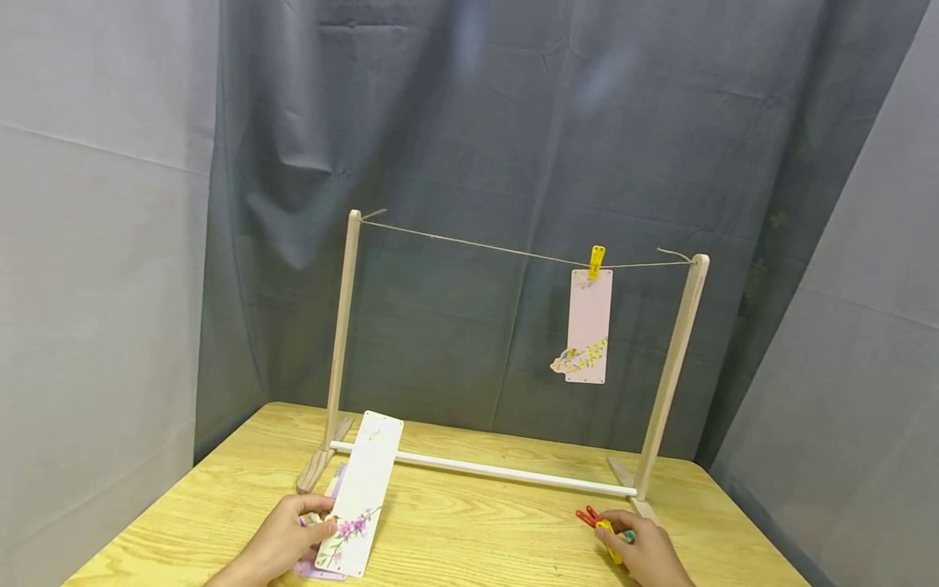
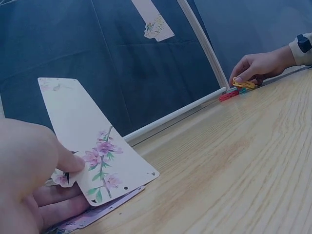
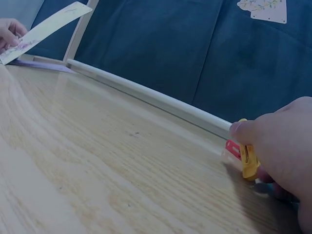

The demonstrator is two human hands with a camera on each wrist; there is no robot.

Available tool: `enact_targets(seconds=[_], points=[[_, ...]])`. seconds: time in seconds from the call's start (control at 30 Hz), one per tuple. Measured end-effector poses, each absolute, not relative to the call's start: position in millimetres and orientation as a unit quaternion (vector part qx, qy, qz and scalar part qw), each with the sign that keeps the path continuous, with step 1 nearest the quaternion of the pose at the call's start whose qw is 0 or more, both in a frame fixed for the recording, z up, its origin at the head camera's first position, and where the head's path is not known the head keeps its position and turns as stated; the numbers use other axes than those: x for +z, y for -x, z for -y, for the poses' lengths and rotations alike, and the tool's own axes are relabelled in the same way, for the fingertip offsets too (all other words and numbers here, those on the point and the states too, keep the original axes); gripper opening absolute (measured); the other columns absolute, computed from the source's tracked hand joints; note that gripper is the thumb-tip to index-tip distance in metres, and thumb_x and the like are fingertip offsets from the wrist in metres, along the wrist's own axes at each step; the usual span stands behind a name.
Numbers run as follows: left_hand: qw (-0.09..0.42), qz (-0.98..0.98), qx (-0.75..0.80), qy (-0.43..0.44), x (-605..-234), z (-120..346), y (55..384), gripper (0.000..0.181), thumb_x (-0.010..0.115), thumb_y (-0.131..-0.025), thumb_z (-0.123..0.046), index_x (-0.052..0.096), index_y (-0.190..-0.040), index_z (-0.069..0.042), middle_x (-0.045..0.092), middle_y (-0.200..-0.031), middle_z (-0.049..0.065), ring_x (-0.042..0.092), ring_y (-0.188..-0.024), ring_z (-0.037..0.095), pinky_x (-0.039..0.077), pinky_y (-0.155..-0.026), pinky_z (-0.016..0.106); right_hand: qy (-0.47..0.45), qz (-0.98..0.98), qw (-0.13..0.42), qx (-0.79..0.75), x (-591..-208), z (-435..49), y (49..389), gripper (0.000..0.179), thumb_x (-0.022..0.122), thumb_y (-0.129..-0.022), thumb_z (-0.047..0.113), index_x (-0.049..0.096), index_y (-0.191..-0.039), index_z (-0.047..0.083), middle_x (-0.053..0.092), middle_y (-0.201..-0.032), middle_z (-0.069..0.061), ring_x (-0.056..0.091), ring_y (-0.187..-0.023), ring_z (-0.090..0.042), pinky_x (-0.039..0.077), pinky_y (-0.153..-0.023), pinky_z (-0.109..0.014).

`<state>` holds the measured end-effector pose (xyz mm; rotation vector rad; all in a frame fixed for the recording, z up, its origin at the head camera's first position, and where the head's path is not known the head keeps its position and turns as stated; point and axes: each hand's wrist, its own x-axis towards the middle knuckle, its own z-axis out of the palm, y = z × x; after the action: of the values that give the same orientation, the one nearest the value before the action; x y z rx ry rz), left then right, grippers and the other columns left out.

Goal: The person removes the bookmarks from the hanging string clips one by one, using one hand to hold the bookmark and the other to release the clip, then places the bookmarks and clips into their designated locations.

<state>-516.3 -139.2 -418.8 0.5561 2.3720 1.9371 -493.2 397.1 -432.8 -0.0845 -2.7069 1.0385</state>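
Observation:
My left hand pinches a white bookmark with pink blossoms near its lower edge, thumb on the front and fingers behind. Its far end is tilted up off the table. Under it lies a purple bookmark, mostly covered. At the right, my right hand pinches a yellow clothespin between thumb and fingers, low over the table. Beside that hand are a red clothespin and a teal one, partly hidden by the fingers.
A wooden frame with two posts and a white bottom bar stands across the table. Along the string between the posts, a yellow clothespin holds up a pink bookmark. Grey curtains hang behind.

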Motion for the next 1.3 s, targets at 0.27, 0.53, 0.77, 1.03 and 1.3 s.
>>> enact_targets(seconds=[0.27,0.53,0.77,1.03,1.3], points=[[0.024,-0.779,0.596,-0.193,-417.1,144.9,514.9,0.047,0.069,-0.084,-0.014,0.053,-0.118,0.014,0.054,-0.106,0.014,0.058,-0.058,0.02,0.054,-0.051,0.033,0.01,0.931,0.133,0.339,-441.8,-399.5,495.3,0.036,0.071,-0.079,0.038,0.068,-0.108,0.016,0.064,-0.096,0.005,0.049,-0.071,-0.014,0.042,-0.06,-0.03],[0.028,-0.788,0.572,-0.225,-415.6,148.7,514.2,0.052,0.07,-0.083,-0.014,0.049,-0.127,0.006,0.057,-0.085,0.01,0.049,-0.052,0.014,0.047,-0.042,0.026,0.008,0.934,0.132,0.333,-446.6,-402.7,495.7,0.037,0.07,-0.079,0.041,0.068,-0.108,0.018,0.064,-0.096,0.005,0.051,-0.076,-0.013,0.043,-0.063,-0.03],[-0.007,-0.819,0.52,-0.241,-415.1,152.6,514.6,0.064,0.073,-0.08,-0.017,0.043,-0.134,0.002,0.059,-0.085,0.006,0.054,-0.069,0.016,0.047,-0.053,0.026,0.002,0.938,0.139,0.318,-443.5,-400.5,492.7,0.037,0.071,-0.079,0.04,0.068,-0.108,0.017,0.063,-0.092,0.006,0.046,-0.069,-0.014,0.038,-0.059,-0.029],[-0.001,-0.818,0.526,-0.232,-418.2,158.7,515.3,0.066,0.073,-0.08,-0.014,0.04,-0.135,0.0,0.059,-0.083,0.009,0.056,-0.068,0.021,0.051,-0.053,0.031,-0.012,0.94,0.13,0.314,-440.8,-400.2,492.3,0.036,0.072,-0.078,0.039,0.068,-0.108,0.018,0.063,-0.092,0.006,0.048,-0.071,-0.014,0.041,-0.06,-0.029],[-0.009,-0.831,0.505,-0.23,-420.3,161.9,514.9,0.062,0.073,-0.08,-0.018,0.043,-0.13,0.004,0.058,-0.082,0.006,0.056,-0.067,0.02,0.05,-0.054,0.029,-0.035,0.942,0.131,0.307,-440.3,-400.8,492.4,0.038,0.072,-0.079,0.039,0.067,-0.109,0.016,0.063,-0.092,0.006,0.051,-0.074,-0.013,0.045,-0.061,-0.028]])
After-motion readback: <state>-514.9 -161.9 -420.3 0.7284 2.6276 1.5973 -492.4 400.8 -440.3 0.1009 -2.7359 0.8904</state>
